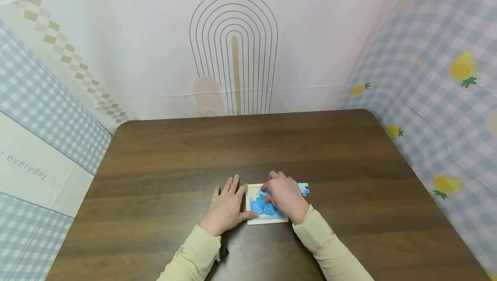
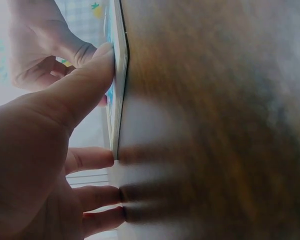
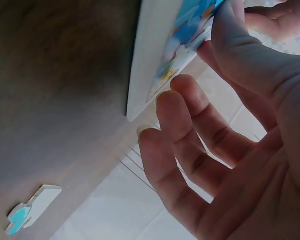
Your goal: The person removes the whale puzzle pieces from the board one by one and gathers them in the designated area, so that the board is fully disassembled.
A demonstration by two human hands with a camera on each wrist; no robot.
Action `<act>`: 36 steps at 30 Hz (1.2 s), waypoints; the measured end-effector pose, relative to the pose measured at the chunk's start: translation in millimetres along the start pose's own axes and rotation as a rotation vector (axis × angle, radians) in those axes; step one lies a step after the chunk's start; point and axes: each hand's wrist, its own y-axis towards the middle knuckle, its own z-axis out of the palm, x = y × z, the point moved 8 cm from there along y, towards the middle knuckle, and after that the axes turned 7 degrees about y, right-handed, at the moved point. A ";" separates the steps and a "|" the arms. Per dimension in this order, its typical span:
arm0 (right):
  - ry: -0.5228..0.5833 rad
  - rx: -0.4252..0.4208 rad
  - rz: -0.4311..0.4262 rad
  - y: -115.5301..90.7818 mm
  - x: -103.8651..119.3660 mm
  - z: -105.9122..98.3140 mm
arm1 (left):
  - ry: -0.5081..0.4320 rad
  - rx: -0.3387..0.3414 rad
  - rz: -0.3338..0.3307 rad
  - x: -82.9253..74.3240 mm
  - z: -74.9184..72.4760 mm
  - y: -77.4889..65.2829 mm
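The left hand lies spread, gripping nothing, its thumb on the one puzzle; the right hand bends over it, thumb and forefinger at its face, any pinch impossible to tell. One loose piece lies beside the right fingers. Both are probably light, stiff, smooth: best lifted by the edges

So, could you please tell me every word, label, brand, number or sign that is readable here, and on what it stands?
"y everyday": on the white cloth strip at the head view's left; its beginning is cut off by the picture's edge.
No readable text on the puzzle, loose piece or table.
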 end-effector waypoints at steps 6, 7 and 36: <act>-0.041 0.008 -0.030 1.6 4.6 2.2 | 0.003 -0.002 -0.001 0.1 0.4 -0.5; -0.040 0.011 -0.033 2.3 5.1 2.5 | 0.002 -0.003 -0.002 0.3 0.6 -0.6; 0.135 0.076 0.069 6.1 -7.0 9.3 | 0.000 -0.009 -0.007 0.1 1.1 0.0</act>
